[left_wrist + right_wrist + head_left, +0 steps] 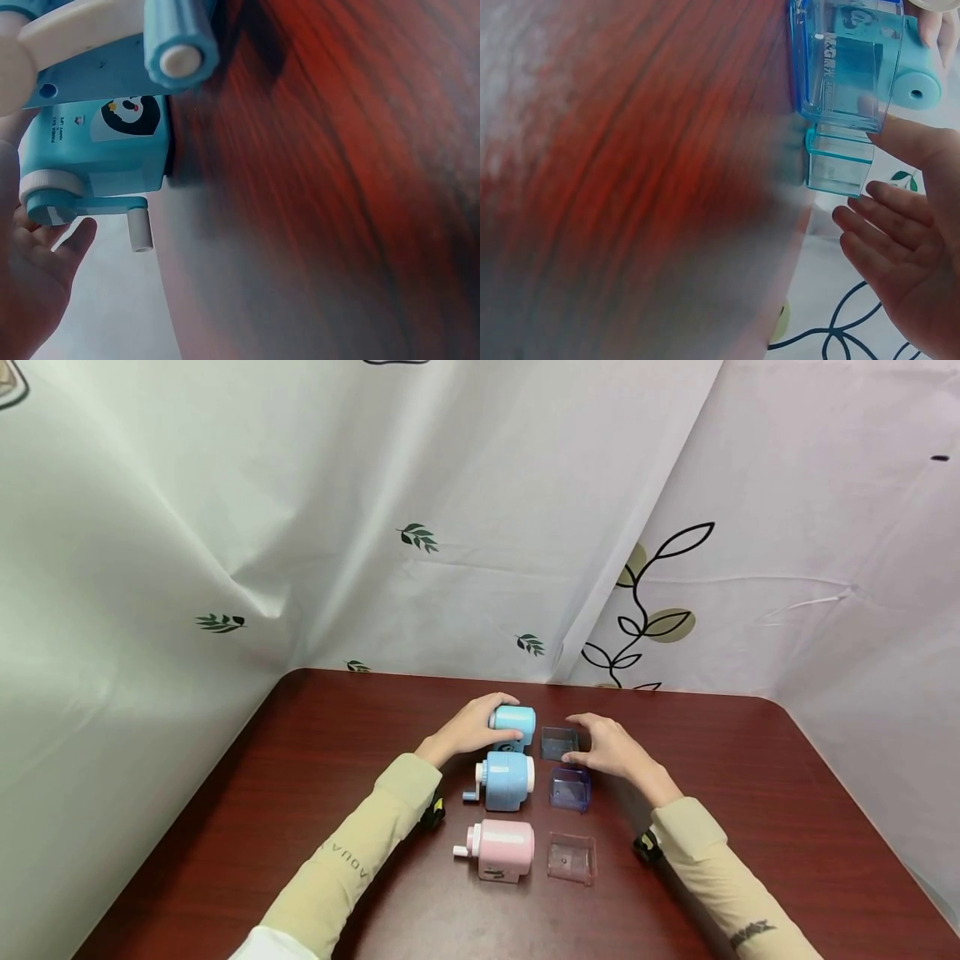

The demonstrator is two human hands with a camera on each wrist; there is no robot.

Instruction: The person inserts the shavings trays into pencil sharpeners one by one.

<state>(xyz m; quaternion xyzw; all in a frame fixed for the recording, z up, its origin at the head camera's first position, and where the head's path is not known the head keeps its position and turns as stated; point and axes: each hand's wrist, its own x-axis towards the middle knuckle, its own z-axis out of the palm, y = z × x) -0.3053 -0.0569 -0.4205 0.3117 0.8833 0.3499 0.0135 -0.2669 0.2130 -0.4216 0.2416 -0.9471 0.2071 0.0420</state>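
Note:
At the back of the table my left hand [468,727] grips a teal crank pencil sharpener [513,718], thumb on the near side and fingers over the far side. In the left wrist view this sharpener [124,161] has a panda picture and its crank hangs free. My right hand [611,748] is beside a clear teal-tinted shavings drawer [557,745], thumb and fingers spread apart around its right end. The right wrist view shows the fingers nearly straight near the drawer [838,171]; whether the thumb touches it I cannot tell.
A blue crank sharpener [506,781] stands in front of the teal one, with a clear blue-violet drawer [570,789] to its right. Nearer still are a pink sharpener [506,845] and a clear pinkish drawer [572,858]. A white patterned curtain [465,593] borders the dark red table [337,718].

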